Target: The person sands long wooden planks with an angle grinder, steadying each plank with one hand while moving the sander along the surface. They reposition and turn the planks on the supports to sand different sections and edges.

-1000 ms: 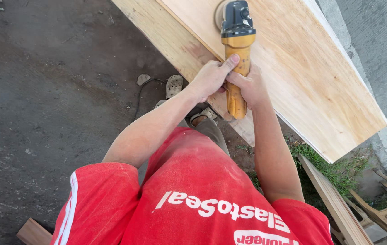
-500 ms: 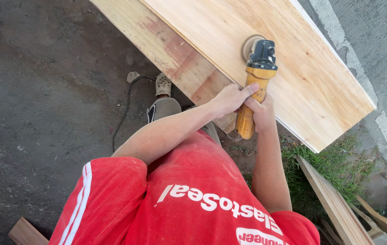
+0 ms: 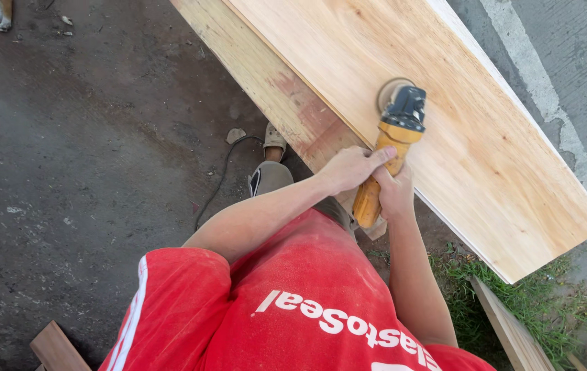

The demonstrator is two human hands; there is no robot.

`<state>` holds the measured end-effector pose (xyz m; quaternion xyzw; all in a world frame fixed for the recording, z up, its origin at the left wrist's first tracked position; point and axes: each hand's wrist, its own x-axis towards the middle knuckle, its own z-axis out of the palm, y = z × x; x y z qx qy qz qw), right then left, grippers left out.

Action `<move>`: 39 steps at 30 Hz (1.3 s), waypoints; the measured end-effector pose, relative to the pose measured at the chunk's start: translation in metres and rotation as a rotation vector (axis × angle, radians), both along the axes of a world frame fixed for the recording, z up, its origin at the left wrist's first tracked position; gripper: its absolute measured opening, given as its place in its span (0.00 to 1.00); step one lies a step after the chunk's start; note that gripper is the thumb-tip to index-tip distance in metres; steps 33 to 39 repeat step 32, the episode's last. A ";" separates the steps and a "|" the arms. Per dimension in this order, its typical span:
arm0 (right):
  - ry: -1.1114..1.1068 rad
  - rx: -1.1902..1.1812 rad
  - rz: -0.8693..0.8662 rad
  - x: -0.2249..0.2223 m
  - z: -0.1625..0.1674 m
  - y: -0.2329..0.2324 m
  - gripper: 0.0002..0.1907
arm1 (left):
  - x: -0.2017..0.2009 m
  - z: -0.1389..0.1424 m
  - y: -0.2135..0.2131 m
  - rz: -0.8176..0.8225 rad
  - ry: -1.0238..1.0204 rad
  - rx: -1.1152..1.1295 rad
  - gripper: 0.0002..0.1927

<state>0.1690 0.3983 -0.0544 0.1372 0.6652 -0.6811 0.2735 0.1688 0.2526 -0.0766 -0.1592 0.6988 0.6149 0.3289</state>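
Head view looks down over a red shirt (image 3: 307, 316) at a yellow-bodied angle grinder with a black head (image 3: 390, 151). Its round sanding disc (image 3: 390, 93) lies on a long pale wooden plank (image 3: 445, 103), which runs diagonally above the dark ground (image 3: 87, 172). The left hand (image 3: 352, 168) wraps the grinder's yellow handle from above, fingers curled closed around it. The right hand (image 3: 395, 194) grips the same handle just below, fingers apparently closed too, though mostly hidden. A black cord (image 3: 214, 189) trails on the ground near a grey shoe (image 3: 266, 177). Grass (image 3: 527, 295) grows beside the plank's end.
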 end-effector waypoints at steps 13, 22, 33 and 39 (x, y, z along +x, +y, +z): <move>0.204 0.292 0.344 -0.120 0.024 -0.220 0.21 | -0.080 -0.002 -0.227 0.384 -0.127 0.261 0.43; 0.067 0.274 0.185 -0.097 0.040 -0.136 0.21 | -0.076 -0.008 -0.129 0.179 -0.184 0.427 0.41; 0.003 0.082 -0.026 -0.038 0.018 -0.056 0.20 | -0.043 -0.012 -0.052 -0.017 -0.086 0.307 0.39; 0.003 0.082 -0.026 -0.038 0.018 -0.056 0.20 | -0.043 -0.012 -0.052 -0.017 -0.086 0.307 0.39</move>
